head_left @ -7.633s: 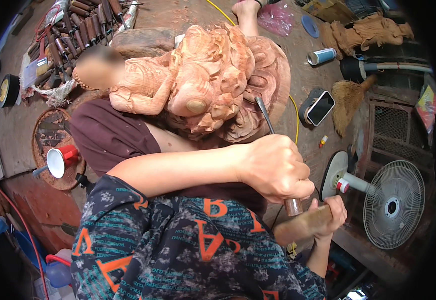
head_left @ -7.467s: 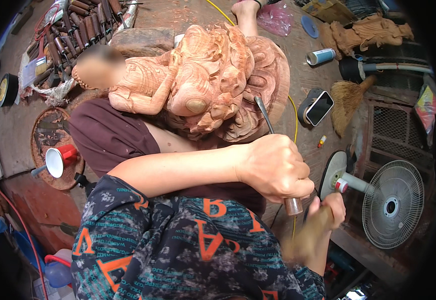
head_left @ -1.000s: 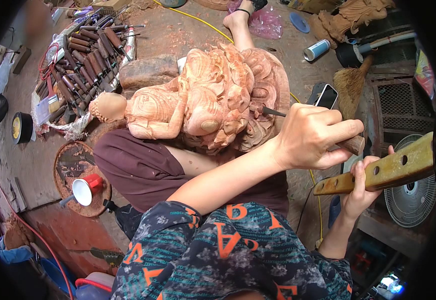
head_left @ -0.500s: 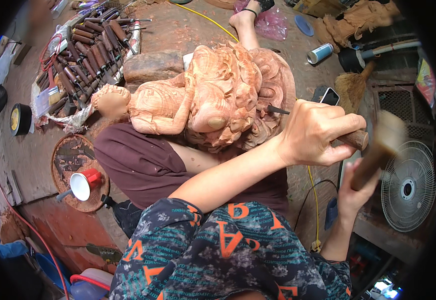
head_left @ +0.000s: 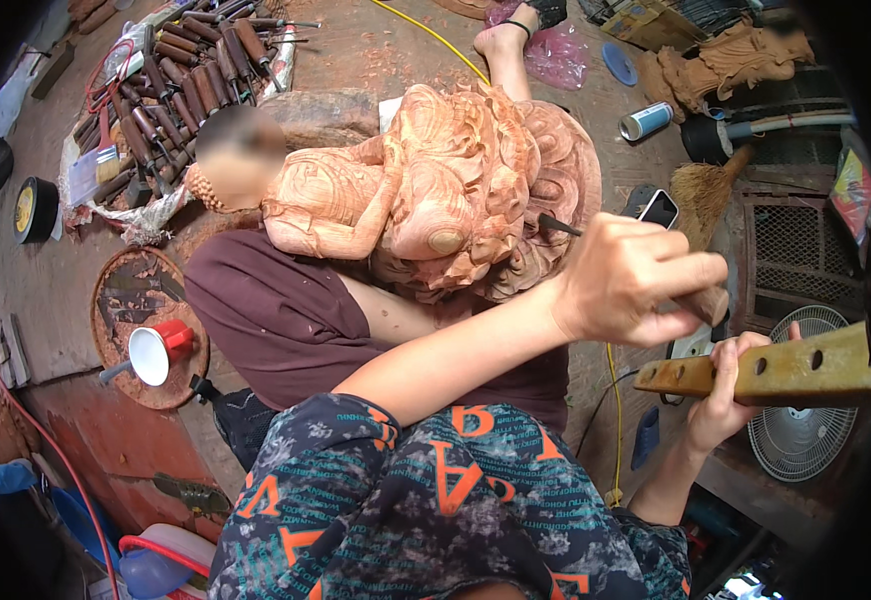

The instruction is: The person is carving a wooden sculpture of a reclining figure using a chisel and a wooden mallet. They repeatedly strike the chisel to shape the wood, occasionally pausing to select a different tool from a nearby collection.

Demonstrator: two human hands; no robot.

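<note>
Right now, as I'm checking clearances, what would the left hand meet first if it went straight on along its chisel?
Likely the carved wooden figure: the chisel in the left hand points at it and seems to touch its base, though depth is unclear.

A statue (head_left: 461, 190) lies ahead-left of the left hand (head_left: 636, 280), tools (head_left: 194, 98) piled farther left; right of the right hand (head_left: 724, 400) stands a fan (head_left: 802, 445).

We see a reddish-tan carved wooden statue (head_left: 446, 195) lying front up, head leftward; a dark-shafted chisel (head_left: 560, 226) slants against its lower carving; a yellowish holed bar (head_left: 806, 368) tilts near the chisel's handle.
</note>
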